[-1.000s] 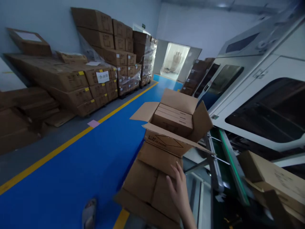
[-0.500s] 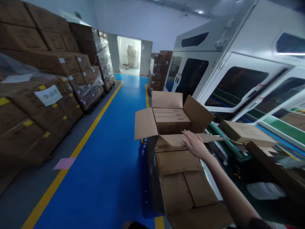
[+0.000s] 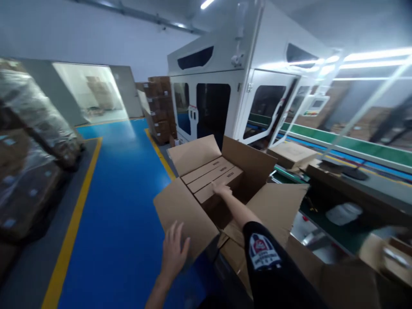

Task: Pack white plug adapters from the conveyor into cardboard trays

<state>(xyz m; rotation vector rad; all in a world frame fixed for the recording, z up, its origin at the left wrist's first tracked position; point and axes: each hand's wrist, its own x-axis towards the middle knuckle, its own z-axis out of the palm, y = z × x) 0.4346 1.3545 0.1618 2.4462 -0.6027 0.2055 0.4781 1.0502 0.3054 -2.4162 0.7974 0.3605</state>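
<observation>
An open brown carton (image 3: 246,156) stands in front of me with its flaps spread. Inside it, several narrow cardboard boxes (image 3: 210,177) are packed side by side along the far left, with a dark gap on the near side. My right hand (image 3: 222,189) reaches over the gap; a finger stretches onto the nearest narrow box, and the other fingers are partly hidden. My left hand (image 3: 175,248) has its fingers spread at the outside of the carton's left flap (image 3: 183,214); I cannot tell whether it presses on it. Below lies another brown carton (image 3: 233,253), partly covered by my arm.
A white machine enclosure (image 3: 241,77) rises behind the carton. To the right runs a green conveyor (image 3: 347,231) with a plastic bag (image 3: 344,213) and a flat carton (image 3: 291,153). Wrapped pallets (image 3: 35,171) line the left of the blue aisle (image 3: 112,193).
My view has swung to the right. The right hand has moved from the near flap into the carton, over the narrow boxes. My left hand has come into view by the left flap.
</observation>
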